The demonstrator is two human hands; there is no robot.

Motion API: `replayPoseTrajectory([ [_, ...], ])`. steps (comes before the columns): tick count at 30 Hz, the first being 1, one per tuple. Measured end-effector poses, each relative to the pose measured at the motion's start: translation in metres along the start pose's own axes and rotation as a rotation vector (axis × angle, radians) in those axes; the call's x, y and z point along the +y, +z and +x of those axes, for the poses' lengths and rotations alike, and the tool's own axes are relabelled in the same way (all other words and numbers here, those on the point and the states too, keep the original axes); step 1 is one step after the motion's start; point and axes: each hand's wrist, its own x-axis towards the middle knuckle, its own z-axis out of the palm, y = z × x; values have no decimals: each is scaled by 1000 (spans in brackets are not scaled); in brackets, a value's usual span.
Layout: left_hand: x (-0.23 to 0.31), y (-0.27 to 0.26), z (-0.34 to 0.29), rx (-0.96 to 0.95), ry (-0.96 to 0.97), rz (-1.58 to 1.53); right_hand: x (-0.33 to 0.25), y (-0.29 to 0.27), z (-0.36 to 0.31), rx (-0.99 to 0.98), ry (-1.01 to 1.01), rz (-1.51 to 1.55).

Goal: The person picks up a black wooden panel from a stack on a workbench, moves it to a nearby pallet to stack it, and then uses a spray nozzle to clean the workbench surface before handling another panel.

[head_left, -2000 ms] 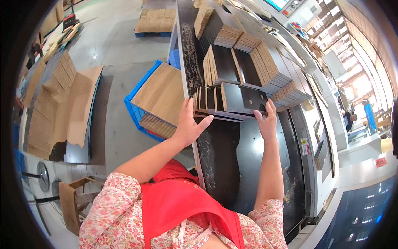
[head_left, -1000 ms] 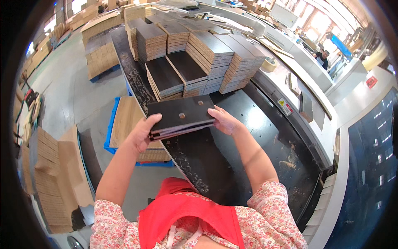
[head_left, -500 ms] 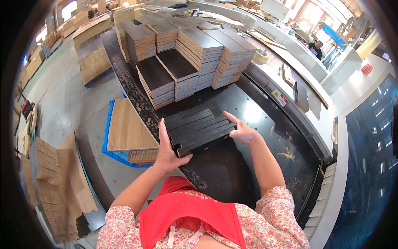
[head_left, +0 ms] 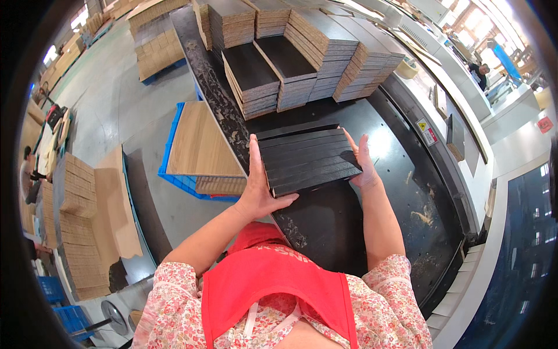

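A bundle of black boards (head_left: 311, 158), set on edge side by side, is held between my two hands over the black table (head_left: 325, 232). My left hand (head_left: 260, 189) presses against the bundle's left end, its thumb along the near lower corner. The right end is gripped by my right hand (head_left: 364, 164), some of its fingers hidden behind the boards. The farthest board stands slightly apart from the others at its top edge. Just beyond are stacks of dark-topped boards (head_left: 253, 70) with raw brown and grey edges.
Wood-topped panels (head_left: 200, 139) sit on a blue pallet (head_left: 168, 157) left of the table. Stacked boards with a cardboard sheet (head_left: 119, 203) stand at lower left. A roll of tape (head_left: 407, 70) lies on the white machine (head_left: 465, 139) at right. Another person (head_left: 479, 74) is far right.
The boards in the bundle have come into a more even line. My right hand has moved round their right end with its fingers more upright. The whole view has shifted.
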Motion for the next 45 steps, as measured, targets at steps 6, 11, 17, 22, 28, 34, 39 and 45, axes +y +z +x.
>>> replayPoseTrajectory([
  [6, -3, 0, 2, 49, 27, 129, 8, -8, -5, 142, -55, -4],
  [11, -7, -1, -3, 8, 60, 99, 9, 5, -7, 152, -46, 24],
  [17, -11, -3, -9, -30, 74, 29, 7, 8, -4, 166, -51, -35],
  [22, -7, -2, -6, -40, 20, -17, 3, -5, -13, 131, -10, -31],
  [28, -10, -2, -9, -31, 44, 7, 6, -1, -18, 132, -33, -60],
  [34, -18, 2, -9, 29, 113, 44, -26, 15, -8, 175, -270, -812],
  [39, -19, 3, -12, 61, 99, 48, -39, 69, 6, 48, -568, -1585],
  [45, -16, 4, -11, 41, 61, 14, -18, 97, 12, 14, -511, -1886],
])
